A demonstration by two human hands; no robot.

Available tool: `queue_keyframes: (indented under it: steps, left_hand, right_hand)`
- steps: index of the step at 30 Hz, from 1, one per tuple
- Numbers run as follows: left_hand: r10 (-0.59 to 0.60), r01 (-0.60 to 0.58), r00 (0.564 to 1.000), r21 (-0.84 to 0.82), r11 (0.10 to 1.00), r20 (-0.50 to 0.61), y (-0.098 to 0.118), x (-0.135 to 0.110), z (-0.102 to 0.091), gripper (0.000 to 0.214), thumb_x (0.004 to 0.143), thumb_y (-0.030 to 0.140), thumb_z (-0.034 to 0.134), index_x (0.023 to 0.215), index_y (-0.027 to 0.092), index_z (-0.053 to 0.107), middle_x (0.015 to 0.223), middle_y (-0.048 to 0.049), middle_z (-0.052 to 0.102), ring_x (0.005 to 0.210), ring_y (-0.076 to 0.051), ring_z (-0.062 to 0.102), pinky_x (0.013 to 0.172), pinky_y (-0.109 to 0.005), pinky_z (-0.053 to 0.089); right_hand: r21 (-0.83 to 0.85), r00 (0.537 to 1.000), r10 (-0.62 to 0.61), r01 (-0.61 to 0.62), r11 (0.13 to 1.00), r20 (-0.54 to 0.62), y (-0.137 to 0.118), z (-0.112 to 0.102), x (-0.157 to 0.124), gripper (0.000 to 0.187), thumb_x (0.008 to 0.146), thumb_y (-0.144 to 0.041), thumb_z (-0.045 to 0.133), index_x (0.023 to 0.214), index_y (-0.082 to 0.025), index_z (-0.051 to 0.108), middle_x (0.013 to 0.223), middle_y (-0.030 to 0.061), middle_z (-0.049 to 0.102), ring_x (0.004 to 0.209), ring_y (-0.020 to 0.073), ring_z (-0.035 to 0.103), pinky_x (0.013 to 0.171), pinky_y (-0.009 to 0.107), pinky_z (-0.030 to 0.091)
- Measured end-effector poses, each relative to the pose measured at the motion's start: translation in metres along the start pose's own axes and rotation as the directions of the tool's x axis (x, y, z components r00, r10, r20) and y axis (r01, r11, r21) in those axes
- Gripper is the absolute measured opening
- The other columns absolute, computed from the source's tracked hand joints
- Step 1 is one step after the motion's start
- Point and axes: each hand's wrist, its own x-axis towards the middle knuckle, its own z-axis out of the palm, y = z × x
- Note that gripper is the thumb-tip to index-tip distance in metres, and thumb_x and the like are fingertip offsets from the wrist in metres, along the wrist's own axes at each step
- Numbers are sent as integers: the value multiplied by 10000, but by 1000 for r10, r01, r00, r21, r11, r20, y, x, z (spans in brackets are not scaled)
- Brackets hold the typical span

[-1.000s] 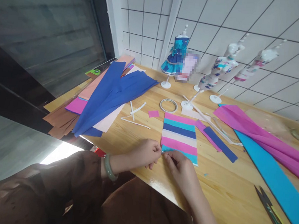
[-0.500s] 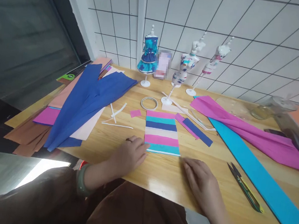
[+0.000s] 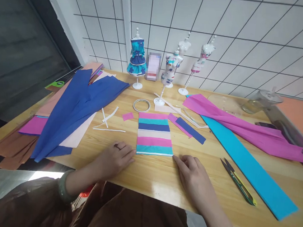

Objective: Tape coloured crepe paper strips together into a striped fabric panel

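Observation:
A striped paper panel (image 3: 154, 133) of pink, teal, blue and white bands lies flat on the wooden table (image 3: 161, 176). My left hand (image 3: 114, 158) rests on the table just left of the panel's near corner, fingers loosely curled and holding nothing; a ring shows on one finger. My right hand (image 3: 195, 177) lies flat on the table to the right of the panel's near edge, fingers spread, its fingertips close to the panel's corner. Neither hand grips the paper.
Blue crepe sheets (image 3: 73, 109) and pink and brown sheets lie at left. A tape ring (image 3: 142, 105), white strips (image 3: 107, 118) and three small mannequins (image 3: 169, 70) stand behind. Magenta (image 3: 242, 128) and cyan (image 3: 246, 163) paper lie at right, with thread snips (image 3: 238, 180) and a glass jar (image 3: 261, 101).
A second ago both hands pinched the panel's near edge together. They have let go and moved apart to rest on the table. The view has swung right and levelled.

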Motion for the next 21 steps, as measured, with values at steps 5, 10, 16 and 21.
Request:
queue_keyframes:
  steps: [5,10,16,21]
  left_hand:
    - [-28,24,998,-67,997,-60,7,13,-1,162,881,217,442,908,131,576,808,-69,557,805,-186,494,726,-343,400]
    - [111,-112,993,-29,993,-37,40,66,9,168,867,114,398,790,137,545,749,-55,519,756,-185,479,656,-324,391]
    - [174,-196,973,141,970,154,60,105,14,191,807,36,377,771,91,556,718,-97,525,689,-215,501,544,-325,361]
    - [240,-267,959,193,944,152,57,104,20,210,806,38,356,743,94,548,704,-111,533,662,-222,515,529,-330,356]
  right_hand:
    - [166,992,100,-86,982,-79,4,3,2,286,885,-205,419,1098,-126,593,958,128,580,888,225,548,747,350,481]
    - [210,986,133,-110,971,-99,1,5,3,290,891,-223,424,1111,-129,587,909,117,586,850,226,560,710,364,479]
    - [299,970,157,-97,949,-186,3,9,0,240,885,-195,434,1048,-133,599,884,109,598,838,216,570,712,359,483]
    - [316,966,154,-83,945,-205,5,9,0,224,878,-183,441,1022,-136,607,875,105,605,829,216,575,706,364,484]
